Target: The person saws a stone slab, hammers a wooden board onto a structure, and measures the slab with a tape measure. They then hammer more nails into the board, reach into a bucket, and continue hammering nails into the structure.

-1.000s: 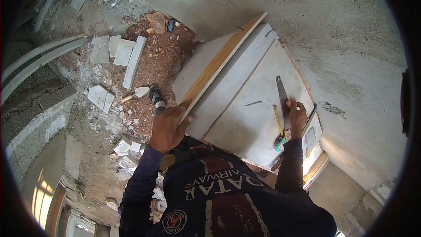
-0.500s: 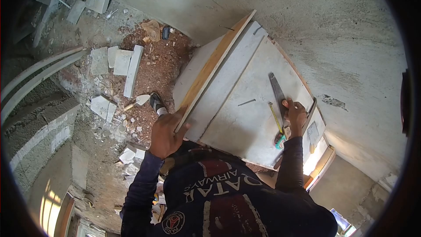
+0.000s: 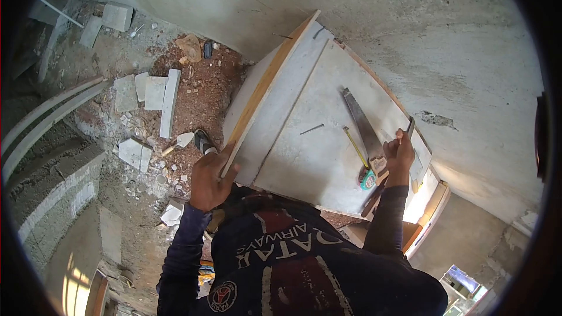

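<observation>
My left hand [image 3: 209, 179] is closed round the lower end of a long wooden board [image 3: 270, 77], which lies tilted along the left side of a pale slab [image 3: 316, 161]. My right hand [image 3: 400, 155] is over the slab's right side, fingers drawn together; what they hold, if anything, is hidden. A dark metal bar [image 3: 411, 124] passes beneath that hand. Just left of it lies a handsaw [image 3: 361, 120], its wooden handle near my wrist. A green tape measure [image 3: 367, 179] with its yellow blade partly out and a loose nail [image 3: 312, 129] rest on the slab.
A nail [image 3: 283, 36] sticks out of the board. A rough wall [image 3: 468, 76] borders the slab on the right. On the rubble floor at left are a trowel [image 3: 184, 139], broken tiles [image 3: 134, 154] and pale slabs [image 3: 170, 102]. A trowel-like tool [image 3: 416, 169] lies beyond my right hand.
My right hand has moved away from the saw's handle, towards the slab's right edge, and more of the handle shows. My left hand stays on the board. The whole view has shifted slightly.
</observation>
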Demonstrator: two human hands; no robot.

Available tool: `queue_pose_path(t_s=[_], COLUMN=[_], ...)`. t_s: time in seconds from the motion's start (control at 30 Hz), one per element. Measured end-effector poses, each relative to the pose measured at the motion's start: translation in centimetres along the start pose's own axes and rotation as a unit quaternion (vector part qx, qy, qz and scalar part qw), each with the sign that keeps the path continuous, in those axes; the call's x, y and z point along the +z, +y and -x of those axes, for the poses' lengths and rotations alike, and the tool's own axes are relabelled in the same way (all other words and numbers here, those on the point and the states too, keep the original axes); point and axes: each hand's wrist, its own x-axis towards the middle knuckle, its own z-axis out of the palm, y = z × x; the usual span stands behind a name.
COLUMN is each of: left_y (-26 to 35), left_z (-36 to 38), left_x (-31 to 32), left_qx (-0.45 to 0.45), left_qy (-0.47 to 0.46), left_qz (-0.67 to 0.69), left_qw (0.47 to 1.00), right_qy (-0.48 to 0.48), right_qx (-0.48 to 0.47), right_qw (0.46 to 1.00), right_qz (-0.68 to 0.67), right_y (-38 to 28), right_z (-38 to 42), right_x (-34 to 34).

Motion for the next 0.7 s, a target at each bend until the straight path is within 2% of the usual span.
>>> queue_pose_path(t_s=[0.07, 0.1, 0.13, 0.2, 0.27, 0.33, 0.37, 0.43, 0.47, 0.57, 0.6, 0.7], left_y=[-0.1, -0.1, -0.1, 0.1, 0.2, -0.3, -0.4, -0.3, -0.1, 1.2, 1.1, 0.1], left_z=[0.0, 0.1, 0.1, -0.1, -0.1, -0.1, 0.0, 0.2, 0.0, -0.4, -0.4, -0.2], left_x=[0.4, 0.5, 0.4, 0.1, 0.1, 0.5, 0.6, 0.4, 0.1, -0.4, -0.2, 0.5], left_qx=[0.012, 0.003, -0.008, -0.011, -0.013, 0.038, 0.046, -0.061, -0.054, -0.075, -0.07, -0.022], left_qy=[0.007, 0.002, -0.001, -0.01, -0.027, 0.015, 0.008, -0.049, -0.056, -0.074, -0.079, -0.041], left_qz=[0.006, 0.004, 0.0, -0.002, -0.006, 0.053, 0.045, 0.071, 0.062, 0.048, 0.042, 0.037], left_qw=[1.0, 1.0, 1.0, 1.0, 1.0, 0.998, 0.998, 0.994, 0.995, 0.993, 0.993, 0.998], right_qy=[0.052, 0.007, 0.007, -0.064, -0.086, -0.13, -0.152, -0.174, -0.2, -0.249, -0.285, -0.306], right_qx=[0.012, 0.014, 0.012, -0.035, -0.038, -0.042, -0.068, -0.084, -0.104, -0.086, -0.079, -0.081], right_qw=[0.981, 0.973, 0.972, 0.975, 0.978, 0.974, 0.97, 0.966, 0.962, 0.945, 0.932, 0.92], right_qz=[-0.186, -0.23, -0.236, -0.211, -0.185, -0.179, -0.177, -0.173, -0.155, -0.192, -0.207, -0.229], right_y=[-0.8, -0.7, -0.7, -0.9, -2.9, -4.2, -4.6, -5.2, -5.6, -5.7, -5.6, -4.8], right_z=[0.9, 0.4, 0.7, 1.5, 6.1, 8.9, 9.9, 11.5, 12.2, 12.8, 12.6, 12.1], right_x=[-1.2, -2.9, -4.1, -5.4, -3.9, -3.0, -2.6, -2.1, -1.9, -2.2, -2.5, -2.9])
